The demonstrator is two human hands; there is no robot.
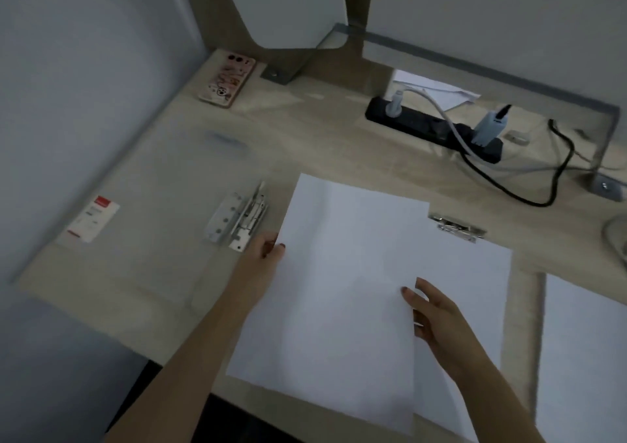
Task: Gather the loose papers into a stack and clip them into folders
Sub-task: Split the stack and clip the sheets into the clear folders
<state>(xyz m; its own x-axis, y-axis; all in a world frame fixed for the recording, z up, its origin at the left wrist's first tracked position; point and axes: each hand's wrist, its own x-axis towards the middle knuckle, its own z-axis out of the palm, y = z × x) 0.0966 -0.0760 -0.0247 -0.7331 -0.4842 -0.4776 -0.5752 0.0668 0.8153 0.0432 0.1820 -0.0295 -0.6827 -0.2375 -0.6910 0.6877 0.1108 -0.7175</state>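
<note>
1. Left hand (264, 256): pinching the left edge of the top sheet (342, 293), thumb on top.
2. Right hand (432, 317): fingers closed on the same sheet's right edge.
3. Top sheet: held tilted above a second sheet (471, 293) lying under a metal clip (456, 227).
4. Transparent folder (163, 211) with clip mechanism (237, 220): left of the papers, on the desk (322, 137).
5. Another sheet (583, 347): far right.
6. Phone (228, 77), power strip (434, 128): along the back.

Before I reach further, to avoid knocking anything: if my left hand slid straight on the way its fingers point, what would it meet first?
Probably the metal folder clip: the left hand, gripping the top sheet, points up-right, and the clip lies just beyond its fingertips. Depth is unclear.
</note>
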